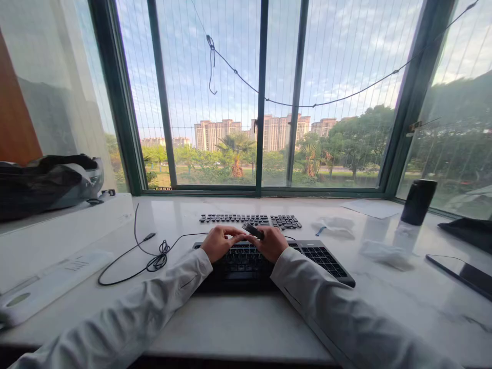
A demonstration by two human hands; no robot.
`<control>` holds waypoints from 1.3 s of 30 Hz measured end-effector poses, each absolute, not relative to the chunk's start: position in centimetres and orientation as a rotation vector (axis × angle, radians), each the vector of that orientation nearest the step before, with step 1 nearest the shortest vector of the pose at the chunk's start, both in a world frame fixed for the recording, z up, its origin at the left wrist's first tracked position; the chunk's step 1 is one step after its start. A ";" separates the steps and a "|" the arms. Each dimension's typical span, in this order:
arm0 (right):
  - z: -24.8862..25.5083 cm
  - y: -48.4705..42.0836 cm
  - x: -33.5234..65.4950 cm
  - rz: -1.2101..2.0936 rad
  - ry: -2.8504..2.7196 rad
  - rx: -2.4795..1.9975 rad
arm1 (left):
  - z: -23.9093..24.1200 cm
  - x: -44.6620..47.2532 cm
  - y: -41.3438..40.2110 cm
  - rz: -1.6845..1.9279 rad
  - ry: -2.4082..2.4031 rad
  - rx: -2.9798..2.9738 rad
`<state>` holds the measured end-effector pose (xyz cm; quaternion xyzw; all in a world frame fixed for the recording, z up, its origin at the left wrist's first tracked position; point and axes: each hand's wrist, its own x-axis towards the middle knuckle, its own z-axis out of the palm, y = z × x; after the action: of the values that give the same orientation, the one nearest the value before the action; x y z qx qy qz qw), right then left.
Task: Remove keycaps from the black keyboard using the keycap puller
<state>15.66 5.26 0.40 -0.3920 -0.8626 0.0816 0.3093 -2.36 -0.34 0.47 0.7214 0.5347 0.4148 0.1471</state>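
Observation:
A black keyboard lies in front of me with its keycaps off, leaving dark open sockets. Over its upper part, my right hand is closed around a short black stick-like tool, whose kind I cannot make out. My left hand hovers beside it, thumb and fingers pinched together, their tips meeting those of the right hand. Whatever sits between the fingertips is too small or hidden to name. Behind the keyboard, loose black keycaps are laid out in rows, with a separate block of keycaps to the right.
A coiled black cable lies left of the keyboard, near a white box bearing a black bag. On the right are crumpled clear plastic, a black cylinder and a phone. The window closes the far side.

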 end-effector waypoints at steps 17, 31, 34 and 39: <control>0.3 6.4 15.4 0.575 -2.212 -1.015 | 0.4 -1.7 -1.3 1.133 1.916 2.556; 2.2 9.7 20.1 -0.090 -2.279 -1.534 | 0.6 -4.1 0.1 1.068 2.270 2.512; 2.3 9.9 20.3 -0.119 -2.316 -1.548 | 1.5 -5.1 1.5 0.919 2.345 2.553; 2.6 9.7 20.2 -0.157 -2.333 -1.508 | 2.3 -5.6 5.6 0.581 2.394 2.600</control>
<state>20.19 9.65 2.56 -0.5333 -0.8250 -0.0553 0.1783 -5.63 5.58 2.29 0.7084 0.6523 0.1584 -0.2181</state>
